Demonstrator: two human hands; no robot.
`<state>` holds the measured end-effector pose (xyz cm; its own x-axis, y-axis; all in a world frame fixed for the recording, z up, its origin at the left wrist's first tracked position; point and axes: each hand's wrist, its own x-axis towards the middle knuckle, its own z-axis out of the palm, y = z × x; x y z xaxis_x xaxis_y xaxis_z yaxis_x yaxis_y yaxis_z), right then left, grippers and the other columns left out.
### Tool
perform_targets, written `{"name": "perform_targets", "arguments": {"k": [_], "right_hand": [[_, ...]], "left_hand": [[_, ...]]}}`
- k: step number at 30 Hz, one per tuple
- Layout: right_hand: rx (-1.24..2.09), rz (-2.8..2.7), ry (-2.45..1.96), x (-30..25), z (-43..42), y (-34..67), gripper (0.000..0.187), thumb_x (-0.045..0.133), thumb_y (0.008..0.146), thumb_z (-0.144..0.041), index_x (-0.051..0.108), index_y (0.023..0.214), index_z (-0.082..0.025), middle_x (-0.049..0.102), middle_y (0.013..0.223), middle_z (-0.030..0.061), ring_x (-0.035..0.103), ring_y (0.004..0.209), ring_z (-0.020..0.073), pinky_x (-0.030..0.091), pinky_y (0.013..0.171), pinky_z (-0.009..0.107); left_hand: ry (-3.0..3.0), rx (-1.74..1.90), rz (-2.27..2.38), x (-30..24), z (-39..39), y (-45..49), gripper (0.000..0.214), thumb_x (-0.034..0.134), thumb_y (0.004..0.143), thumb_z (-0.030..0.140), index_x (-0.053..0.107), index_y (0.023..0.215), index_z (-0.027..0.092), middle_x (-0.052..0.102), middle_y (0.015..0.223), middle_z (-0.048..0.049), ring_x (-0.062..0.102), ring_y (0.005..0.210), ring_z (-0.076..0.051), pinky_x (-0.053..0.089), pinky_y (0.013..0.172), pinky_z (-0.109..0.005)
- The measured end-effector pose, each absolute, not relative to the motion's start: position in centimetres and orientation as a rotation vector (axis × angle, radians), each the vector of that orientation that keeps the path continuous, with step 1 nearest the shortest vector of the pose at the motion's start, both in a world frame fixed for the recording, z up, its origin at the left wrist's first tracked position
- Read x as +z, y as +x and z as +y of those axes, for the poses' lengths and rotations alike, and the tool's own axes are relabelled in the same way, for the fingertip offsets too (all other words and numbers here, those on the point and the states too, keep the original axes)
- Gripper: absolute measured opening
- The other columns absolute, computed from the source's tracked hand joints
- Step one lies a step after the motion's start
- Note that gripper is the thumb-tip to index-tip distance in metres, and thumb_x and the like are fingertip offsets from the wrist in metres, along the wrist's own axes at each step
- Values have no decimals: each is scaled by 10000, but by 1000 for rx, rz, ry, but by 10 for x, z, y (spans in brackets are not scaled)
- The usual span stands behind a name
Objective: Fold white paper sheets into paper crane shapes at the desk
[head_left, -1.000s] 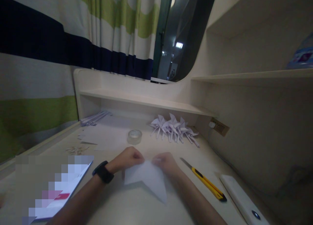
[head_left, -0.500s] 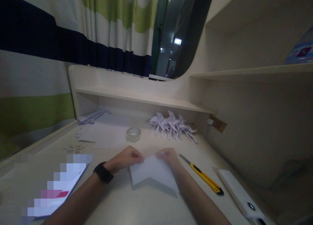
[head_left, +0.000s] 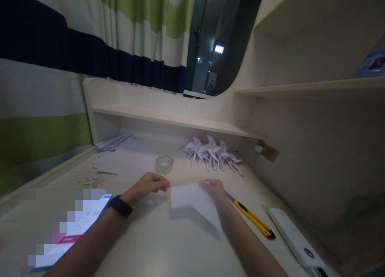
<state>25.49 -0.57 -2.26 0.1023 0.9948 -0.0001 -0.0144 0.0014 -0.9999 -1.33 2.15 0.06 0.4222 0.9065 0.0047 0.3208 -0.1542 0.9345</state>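
Observation:
A folded sheet of white paper [head_left: 189, 194] is held just above the desk, its lower edge bent at an angle. My right hand [head_left: 214, 186] pinches it by its upper right corner between thumb and fingers. Just off the paper's upper left corner is my left hand [head_left: 152, 184], its fingers loosely bent with the tips slightly apart and nothing visible between them. A black band [head_left: 120, 206] sits on my left wrist. Beyond the left hand stands a roll of clear tape [head_left: 164, 164]. A yellow utility knife [head_left: 252, 218] with its blade out lies right of my right forearm.
Several paper pinwheels [head_left: 210, 150] lie at the back of the desk. White sheets [head_left: 129, 158] and rolled paper strips [head_left: 116, 142] are at back left, small bits [head_left: 92, 182] nearer. A lit phone [head_left: 87, 216] lies left, a long white case [head_left: 296, 237] right.
My left hand has moved left, away from the paper's edge it was pinching. The paper has shifted to the right with my right hand, which keeps its hold.

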Motion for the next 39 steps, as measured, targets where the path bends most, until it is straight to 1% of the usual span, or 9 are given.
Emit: {"name": "perform_targets", "arguments": {"k": [4, 10, 14, 19, 27, 31, 34, 37, 39], "right_hand": [[1158, -1164, -1261, -34, -8, 241, 316, 761, 555, -398, 713, 693, -118, 637, 533, 28, 537, 457, 135, 385, 461, 240], [1238, -1407, -1196, -25, -14, 246, 215, 791, 511, -297, 707, 599, -120, 636, 557, 21, 525, 524, 124, 387, 519, 231], [1261, -1771, -1141, -16, -16, 247, 221, 728, 648, -348, 734, 678, -130, 650, 606, 12, 504, 551, 113, 387, 557, 233], [1276, -1936, -1138, -20, -15, 243, 257, 719, 657, -381, 723, 622, -126, 604, 528, -9, 452, 506, 101, 374, 538, 236], [1335, -2016, -1178, -3, -19, 268, 235, 687, 659, -353, 729, 649, -123, 633, 558, 2, 529, 548, 123, 425, 574, 245], [1425, -1948, -1242, 8, -19, 286, 217, 703, 599, -337, 720, 628, -122, 671, 603, 40, 595, 569, 154, 464, 591, 267], [1305, -1790, -1295, 7, -15, 289, 272, 722, 599, -379, 710, 648, -112, 665, 607, 50, 581, 552, 140, 448, 567, 250], [1220, -1672, -1296, -7, -10, 276, 384, 652, 700, -484, 703, 793, -115, 660, 661, 43, 556, 549, 116, 413, 534, 225], [1210, -1561, -1284, -20, -9, 263, 391, 672, 681, -503, 679, 757, -120, 621, 605, 16, 504, 493, 96, 360, 482, 212]], "left_hand": [[1810, 670, 909, -10, 15, 4, 458, 549, 798, 536, 685, 697, 110, 654, 659, -47, 525, 572, -141, 352, 537, -241], [1900, 584, 787, -20, 12, 16, 398, 614, 748, 477, 661, 631, 100, 565, 553, -7, 444, 517, -115, 313, 512, -231], [1904, 511, 722, -23, 9, 20, 373, 615, 753, 442, 637, 594, 105, 512, 522, 12, 425, 516, -107, 300, 497, -220], [1923, 479, 724, -31, 11, 23, 312, 631, 741, 401, 677, 637, 111, 564, 554, -1, 464, 542, -118, 339, 526, -223], [1829, 479, 799, -27, 16, 7, 240, 656, 695, 359, 709, 665, 127, 644, 594, -24, 520, 554, -140, 372, 540, -233], [1799, 504, 823, -26, 20, -5, 250, 661, 696, 370, 706, 684, 125, 666, 645, -37, 536, 588, -151, 384, 568, -244], [1815, 544, 849, -26, 24, -9, 278, 663, 701, 401, 697, 692, 126, 667, 674, -41, 536, 624, -162, 384, 587, -250], [1840, 559, 843, -27, 26, -8, 320, 648, 724, 435, 683, 683, 120, 650, 666, -37, 515, 616, -156, 368, 580, -250], [1876, 563, 826, -26, 25, -4, 352, 630, 745, 455, 668, 659, 116, 629, 641, -31, 491, 594, -145, 347, 562, -246]]}}
